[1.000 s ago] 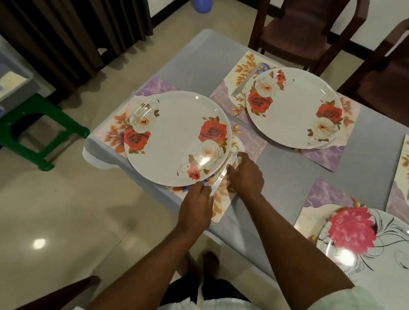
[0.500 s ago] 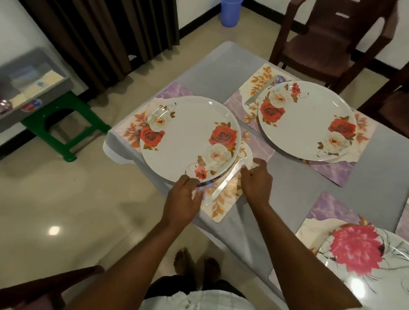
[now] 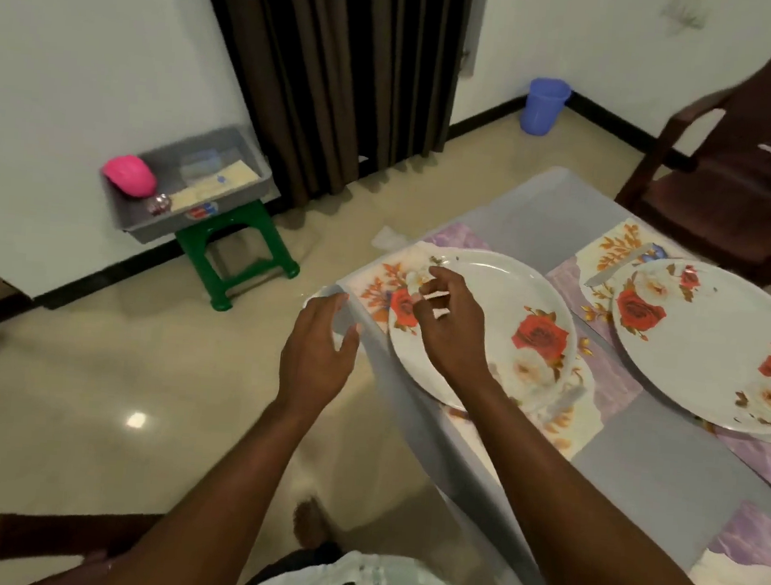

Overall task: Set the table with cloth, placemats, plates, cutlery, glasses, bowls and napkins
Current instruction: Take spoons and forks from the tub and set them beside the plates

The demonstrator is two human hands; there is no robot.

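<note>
Plate (image 3: 487, 328): round, glossy white, red roses, on a floral placemat (image 3: 567, 426).
Left hand (image 3: 318, 356): fingers spread loose, holding nothing.
Right hand (image 3: 452, 330): fingers loosely curled over the plate, nothing held.

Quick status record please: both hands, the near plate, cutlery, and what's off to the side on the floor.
left hand: open, above the table edge, holding nothing
right hand: over the near plate, fingers loosely curled; whether it holds anything cannot be told
near plate: rose pattern, on a placemat
far plate: rose pattern, on its own placemat
cutlery: knife beside the far plate; near setting's knife blurred
floor side: grey tray on green stool; blue bin by the wall
</note>
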